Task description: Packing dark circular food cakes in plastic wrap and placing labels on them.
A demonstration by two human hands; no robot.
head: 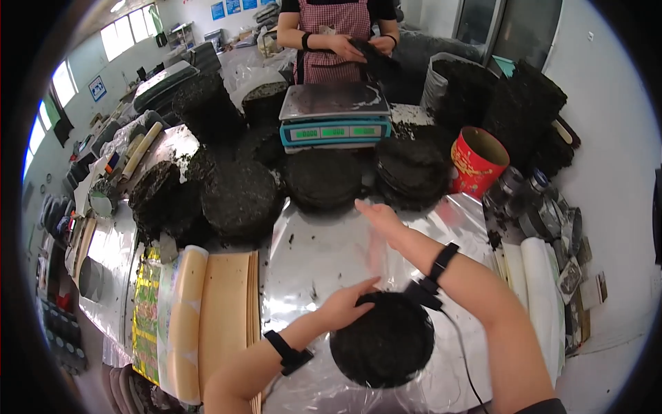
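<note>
A round, flat cake of dark dried seaweed (381, 341) lies on clear plastic film at the near side of the metal-topped table (310, 269). My left hand (349, 305) touches its upper left edge, thumb on the cake and fingers stretched past its rim. Farther forward, my right hand (381, 217) is held over the table with nothing visible in it. Its fingertips are near the front of the middle stack of round seaweed cakes (323, 178); whether they touch it I cannot tell. Another stack of seaweed cakes (412, 173) stands just beyond it to the right.
A digital scale (335, 116) stands behind the stacks. Across the table, a person in a checked apron (331, 26) holds dark seaweed. More seaweed (240, 199) is piled left. A red tin (478, 161) and glass jars (512, 181) stand right. Brown paper sheets (227, 305) lie left.
</note>
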